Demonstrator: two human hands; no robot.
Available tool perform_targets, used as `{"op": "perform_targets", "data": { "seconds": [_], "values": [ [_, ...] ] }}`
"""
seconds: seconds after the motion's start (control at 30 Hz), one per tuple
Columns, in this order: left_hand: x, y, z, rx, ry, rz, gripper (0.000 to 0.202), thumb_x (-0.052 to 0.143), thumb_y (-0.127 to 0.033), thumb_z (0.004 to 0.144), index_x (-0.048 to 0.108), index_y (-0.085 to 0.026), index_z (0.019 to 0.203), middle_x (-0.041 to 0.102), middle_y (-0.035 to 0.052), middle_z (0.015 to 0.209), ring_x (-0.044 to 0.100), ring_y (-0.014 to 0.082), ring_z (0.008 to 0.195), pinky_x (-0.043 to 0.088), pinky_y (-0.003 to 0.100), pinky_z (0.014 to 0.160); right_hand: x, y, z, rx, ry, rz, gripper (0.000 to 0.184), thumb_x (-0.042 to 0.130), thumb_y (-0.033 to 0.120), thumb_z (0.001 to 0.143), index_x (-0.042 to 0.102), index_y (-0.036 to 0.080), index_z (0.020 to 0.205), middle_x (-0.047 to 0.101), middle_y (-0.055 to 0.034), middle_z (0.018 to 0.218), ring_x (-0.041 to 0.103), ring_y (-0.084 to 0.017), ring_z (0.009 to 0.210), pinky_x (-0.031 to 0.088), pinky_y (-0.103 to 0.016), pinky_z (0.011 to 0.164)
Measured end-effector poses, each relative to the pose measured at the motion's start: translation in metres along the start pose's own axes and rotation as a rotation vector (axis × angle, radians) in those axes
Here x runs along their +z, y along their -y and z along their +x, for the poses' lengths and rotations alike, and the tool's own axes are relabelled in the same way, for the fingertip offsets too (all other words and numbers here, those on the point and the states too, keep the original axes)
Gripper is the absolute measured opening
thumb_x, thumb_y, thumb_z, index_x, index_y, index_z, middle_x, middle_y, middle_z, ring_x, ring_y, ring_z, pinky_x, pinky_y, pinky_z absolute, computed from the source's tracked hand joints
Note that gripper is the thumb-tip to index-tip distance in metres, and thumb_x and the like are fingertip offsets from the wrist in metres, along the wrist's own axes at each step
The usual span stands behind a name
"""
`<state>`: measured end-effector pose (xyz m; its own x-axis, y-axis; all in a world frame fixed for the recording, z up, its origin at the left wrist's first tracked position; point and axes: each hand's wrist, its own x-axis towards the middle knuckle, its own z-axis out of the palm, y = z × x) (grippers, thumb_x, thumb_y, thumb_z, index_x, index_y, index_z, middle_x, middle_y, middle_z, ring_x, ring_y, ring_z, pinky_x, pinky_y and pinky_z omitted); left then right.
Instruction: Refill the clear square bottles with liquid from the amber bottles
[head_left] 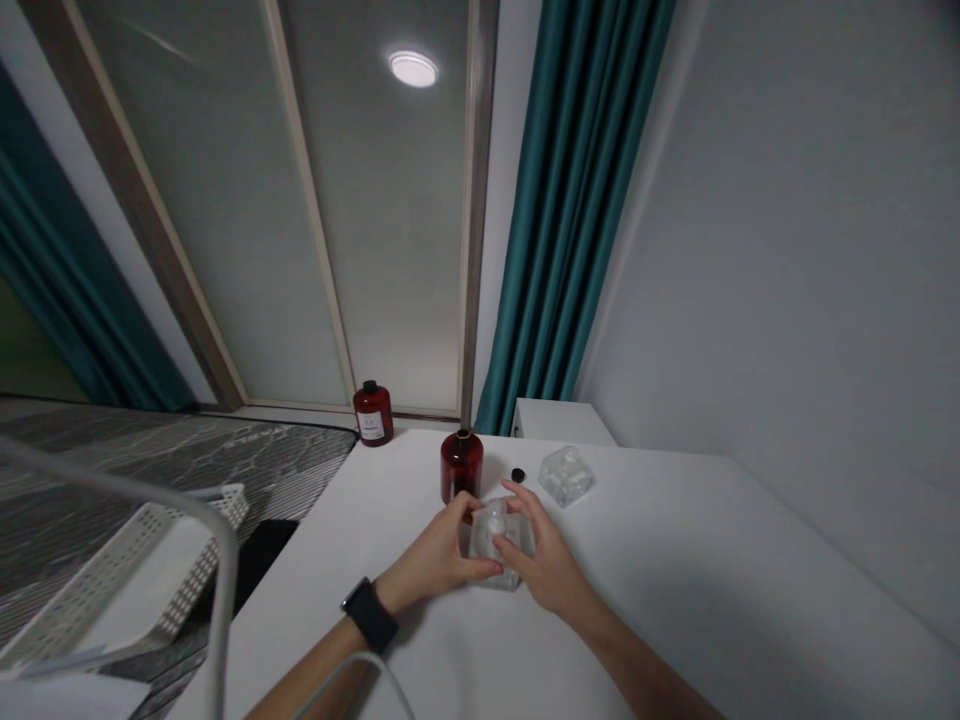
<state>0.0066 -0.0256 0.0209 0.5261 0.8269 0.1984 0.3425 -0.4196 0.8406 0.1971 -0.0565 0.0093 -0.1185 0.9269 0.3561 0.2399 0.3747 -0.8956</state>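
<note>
Between my two hands is a clear glass bottle with a square base and a rounded top, close to the white table surface. My left hand grips its left side, thumb in front and fingers behind. On the other side, my right hand has its thumb and fingers curled about the neck and rounded top. Just beyond my left fingers stands a dark red bottle, its mouth uncapped. A small black cap lies to the right of that bottle. Farther right sits a second clear glass bottle.
Another red bottle, with a white label and black cap, stands at the table's far left corner. Left of the white table are a white perforated basket and a grey curved tube. A white cabinet adjoins the far edge.
</note>
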Motion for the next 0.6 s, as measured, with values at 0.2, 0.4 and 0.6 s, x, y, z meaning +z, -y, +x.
{"op": "perform_targets", "data": {
  "seconds": [0.2,0.4,0.6],
  "values": [
    [0.001,0.002,-0.001,-0.005,-0.009,0.015,0.054,0.084,-0.033,0.069,0.051,-0.020,0.110,0.063,0.0078,0.113,0.059,0.0268,0.102,0.047,0.040,0.091,0.000,0.001,-0.001,-0.047,0.064,0.032,0.054,0.058,0.019,0.084,0.050,0.025,0.137,0.062,-0.0085,0.130,0.057,-0.024,0.123,0.040,-0.045,0.110],
    [-0.003,0.002,0.000,-0.030,0.030,-0.026,0.061,0.087,-0.037,0.065,0.052,-0.019,0.112,0.063,0.0098,0.117,0.060,0.0277,0.103,0.048,0.040,0.091,0.001,-0.002,0.001,0.018,0.018,-0.045,0.057,0.063,0.022,0.081,0.052,0.025,0.137,0.059,-0.0076,0.133,0.056,-0.025,0.120,0.043,-0.044,0.108],
    [-0.014,0.002,-0.001,0.005,0.130,-0.076,0.070,0.087,-0.028,0.064,0.052,-0.020,0.123,0.060,0.0106,0.127,0.058,0.0288,0.116,0.044,0.044,0.103,0.000,-0.006,-0.001,-0.056,-0.073,-0.047,0.058,0.060,0.028,0.090,0.044,0.026,0.146,0.056,-0.0085,0.141,0.054,-0.026,0.126,0.043,-0.043,0.108]
  ]
}}
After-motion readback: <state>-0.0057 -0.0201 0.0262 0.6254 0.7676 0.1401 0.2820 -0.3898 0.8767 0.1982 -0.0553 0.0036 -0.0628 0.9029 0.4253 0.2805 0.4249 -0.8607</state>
